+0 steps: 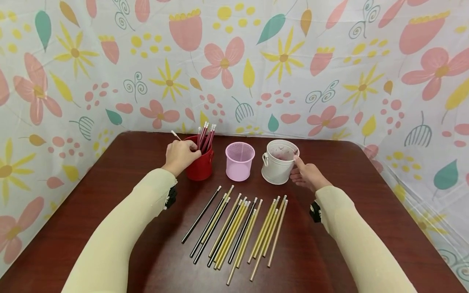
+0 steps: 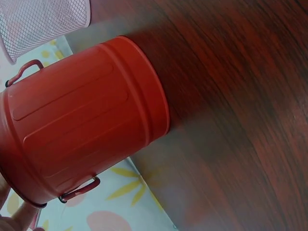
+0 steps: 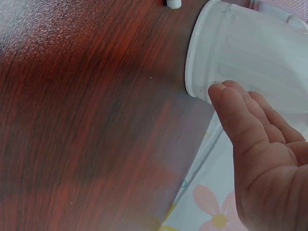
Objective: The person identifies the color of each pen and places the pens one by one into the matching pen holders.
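My left hand [image 1: 182,154] is at the rim of a red metal bucket [image 1: 199,169], its fingers curled over the edge. Maroon pencils [image 1: 207,138] with white erasers stand in the bucket, and one more pencil end [image 1: 175,134] pokes out behind the hand. In the left wrist view the bucket [image 2: 82,115] fills the left side, with fingertips [image 2: 24,215] by its rim. My right hand [image 1: 310,174] lies along the side of a white bucket [image 1: 277,171], thumb at the rim. Its fingers [image 3: 231,106] look nearly straight in the right wrist view.
Between the buckets stands a pink mesh cup [image 1: 239,167]. Several gold pencils [image 1: 232,234] and black pencils [image 1: 201,215] lie loosely side by side on the dark wooden table [image 1: 311,260]. A floral cloth [image 1: 234,61] hangs behind the table.
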Motion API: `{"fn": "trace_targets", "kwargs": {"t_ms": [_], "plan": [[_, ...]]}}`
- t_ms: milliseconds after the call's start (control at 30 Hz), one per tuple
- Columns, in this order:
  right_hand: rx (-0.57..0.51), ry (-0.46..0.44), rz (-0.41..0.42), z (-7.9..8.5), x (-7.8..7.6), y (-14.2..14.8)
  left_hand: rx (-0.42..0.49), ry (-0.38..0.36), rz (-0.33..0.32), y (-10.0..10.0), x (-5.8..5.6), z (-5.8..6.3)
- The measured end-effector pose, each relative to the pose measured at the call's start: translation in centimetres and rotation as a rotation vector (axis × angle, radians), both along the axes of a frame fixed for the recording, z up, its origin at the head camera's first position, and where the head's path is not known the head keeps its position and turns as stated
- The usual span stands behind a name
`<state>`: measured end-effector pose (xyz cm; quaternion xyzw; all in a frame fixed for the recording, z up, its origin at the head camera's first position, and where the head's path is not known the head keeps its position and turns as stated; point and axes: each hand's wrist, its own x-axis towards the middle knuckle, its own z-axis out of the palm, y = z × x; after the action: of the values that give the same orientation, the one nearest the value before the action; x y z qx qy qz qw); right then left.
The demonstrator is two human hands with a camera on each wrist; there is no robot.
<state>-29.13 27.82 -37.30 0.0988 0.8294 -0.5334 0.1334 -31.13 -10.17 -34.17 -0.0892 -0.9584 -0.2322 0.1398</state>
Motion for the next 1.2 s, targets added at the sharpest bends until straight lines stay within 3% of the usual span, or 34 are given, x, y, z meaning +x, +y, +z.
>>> {"fn": "trace_targets", "kwargs": {"t_ms": [200,467,600,667,733,800,867,967,1067,1200], "plan": [[0.002,-0.002,0.007,0.1,0.1,0.1,0.025,-0.005,-0.012,0.0,0.0,0.1],[-0.009,-0.002,0.006,0.0,0.0,0.1,0.225,0.156,-0.108,0.0,0.9,-0.3],[-0.01,-0.004,0.012,0.0,0.0,0.2,0.337,0.325,-0.129,0.6,1.9,-0.1],[-0.01,-0.004,0.015,-0.1,0.0,0.2,0.396,0.454,-0.176,1.0,2.3,-0.1],[-0.008,-0.005,0.015,-0.1,0.0,0.2,0.407,0.614,-0.275,1.3,2.7,-0.2],[-0.007,-0.008,0.013,-0.1,0.0,0.3,0.351,0.766,-0.411,1.6,3.1,-0.4],[-0.006,-0.013,0.012,-0.1,0.0,0.3,0.244,0.856,-0.554,2.0,3.4,-0.6],[-0.001,-0.013,0.015,-0.1,0.0,0.4,0.068,0.854,-0.717,2.4,3.7,-1.1],[0.008,-0.012,0.019,0.0,0.0,0.4,-0.065,0.803,-0.767,2.6,3.7,-1.4],[0.016,-0.014,0.028,0.1,-0.1,0.4,-0.219,0.699,-0.708,2.6,3.9,-1.7]]}}
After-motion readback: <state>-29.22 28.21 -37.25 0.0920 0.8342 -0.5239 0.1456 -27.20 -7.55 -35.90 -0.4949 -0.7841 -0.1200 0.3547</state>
